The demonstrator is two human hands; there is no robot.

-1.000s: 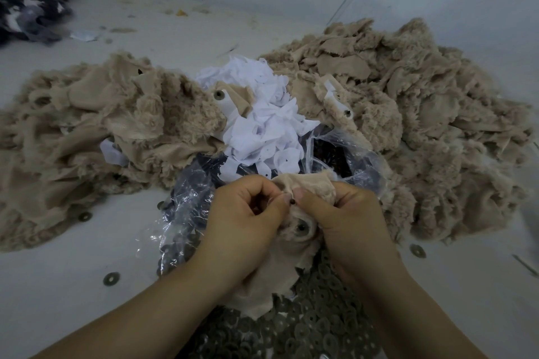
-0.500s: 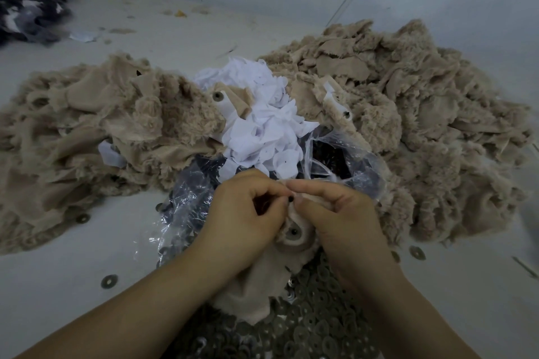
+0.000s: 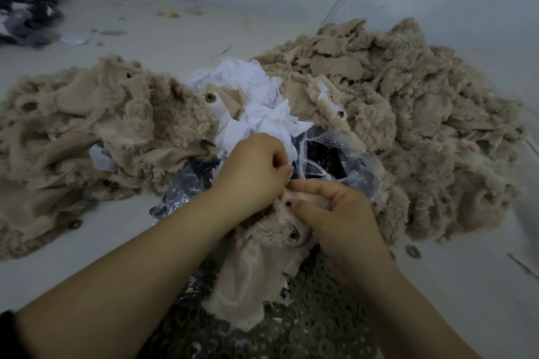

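A pale table [image 3: 73, 256] fills the frame. At the right lies the largest heap, a beige fuzzy pile [image 3: 408, 125], and a second fuzzy pile [image 3: 87, 131] spreads over the left middle. A bundle of dark cloth [image 3: 26, 14] lies in the upper left corner, well apart from both. Along the bottom centre sits a bed of grey metal washers [image 3: 306, 329]. Between the two piles, above centre, is a mound of white scraps [image 3: 256, 108], and just below it is a clear plastic bag [image 3: 335, 154] with small dark parts inside.

The beige fabric piece [image 3: 248, 280] hangs at the lower centre, over the washers, held up by both hands. The left hand [image 3: 250, 175] has its fingers curled tight and grips the piece's upper left edge, its fingertips bunched at the top. The right hand [image 3: 341, 213] pinches the top edge between straight forefinger and thumb, touching the left hand's fingertips. A small black stud [image 3: 288, 203] shows in the cloth by the right thumb tip, and a fitted washer [image 3: 292, 237] shows lower on the piece. A loose washer [image 3: 412, 251] lies at the right.
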